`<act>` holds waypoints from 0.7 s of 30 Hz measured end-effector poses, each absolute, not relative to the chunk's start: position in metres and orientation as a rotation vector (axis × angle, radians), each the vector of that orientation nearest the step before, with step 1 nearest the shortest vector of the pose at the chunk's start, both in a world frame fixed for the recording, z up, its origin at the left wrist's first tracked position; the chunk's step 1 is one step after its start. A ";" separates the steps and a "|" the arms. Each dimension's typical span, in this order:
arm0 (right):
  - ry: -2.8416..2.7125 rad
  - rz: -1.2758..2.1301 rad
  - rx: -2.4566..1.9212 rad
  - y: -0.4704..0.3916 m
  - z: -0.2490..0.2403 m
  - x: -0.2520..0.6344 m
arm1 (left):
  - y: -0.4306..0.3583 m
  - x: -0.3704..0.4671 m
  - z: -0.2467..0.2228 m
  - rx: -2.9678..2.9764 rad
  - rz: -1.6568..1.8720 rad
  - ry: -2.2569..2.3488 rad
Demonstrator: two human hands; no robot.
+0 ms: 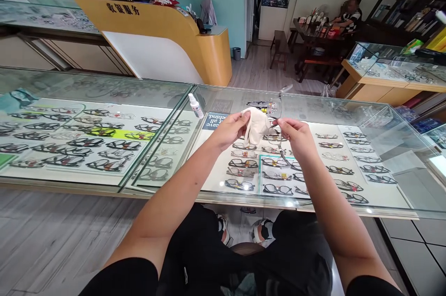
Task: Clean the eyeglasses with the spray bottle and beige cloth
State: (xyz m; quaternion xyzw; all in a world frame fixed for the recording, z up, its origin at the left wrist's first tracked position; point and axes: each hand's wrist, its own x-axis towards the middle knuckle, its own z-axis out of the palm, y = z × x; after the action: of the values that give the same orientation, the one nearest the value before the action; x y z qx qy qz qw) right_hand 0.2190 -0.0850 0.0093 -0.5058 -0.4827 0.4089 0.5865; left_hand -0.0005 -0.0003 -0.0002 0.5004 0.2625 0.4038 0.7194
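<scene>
My left hand (pixel 232 129) pinches a cream cloth (pixel 257 125), which is bunched up and hangs below the fingers. To its right, my right hand (pixel 294 134) holds a thin-framed pair of glasses (pixel 279 140), its fingers closed near the frame's upper part. The cloth touches or overlaps the left side of the glasses; the exact contact is hard to make out. Both hands are above the glass display case. A small white spray bottle (pixel 195 105) stands on the glass to the left of my left hand.
Under the glass top (pixel 167 196) lie rows of eyeglasses. Behind it stands a yellow and white cashier counter (pixel 212 54). Another glass case (pixel 390 83) is at the right. A person (pixel 350 17) sits at a dark table at the back, near a bench (pixel 279 45).
</scene>
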 end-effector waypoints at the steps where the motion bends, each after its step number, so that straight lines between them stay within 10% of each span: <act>1: -1.149 0.969 -1.194 -0.086 0.010 0.218 | 0.000 -0.002 0.001 1.129 0.880 0.579; 21: -1.296 1.145 -1.188 -0.088 0.006 0.201 | -0.018 0.006 0.005 1.214 0.829 0.580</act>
State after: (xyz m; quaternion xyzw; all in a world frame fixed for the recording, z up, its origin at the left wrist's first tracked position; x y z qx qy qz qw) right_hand 0.2008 -0.0883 0.0064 -0.4908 -0.5355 0.4730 0.4986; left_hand 0.0060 -0.0184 0.0045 0.5457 0.2608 0.3727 0.7037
